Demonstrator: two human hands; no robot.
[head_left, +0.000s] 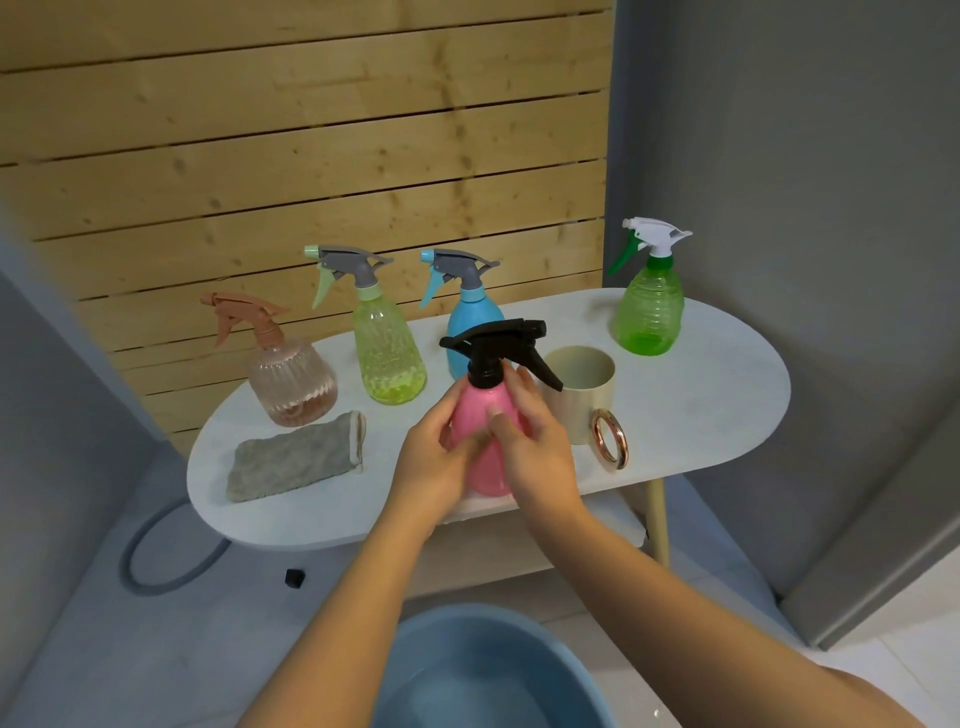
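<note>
A pink spray bottle (483, 415) with a black trigger head (498, 345) stands upright at the front middle of the white oval table (717, 415). My left hand (436, 467) grips its body from the left. My right hand (535, 441) grips it from the right, thumb across the front and fingers near the neck. The bottle's lower part is hidden behind my hands.
Behind stand a brown-pink bottle (291, 379), a yellow-green bottle (387, 353), a blue bottle (475, 312) and a green bottle (649, 312). A cream mug (587, 395) with a copper handle sits right of the pink bottle. A grey cloth (296, 457) lies left. A blue basin (483, 675) sits below.
</note>
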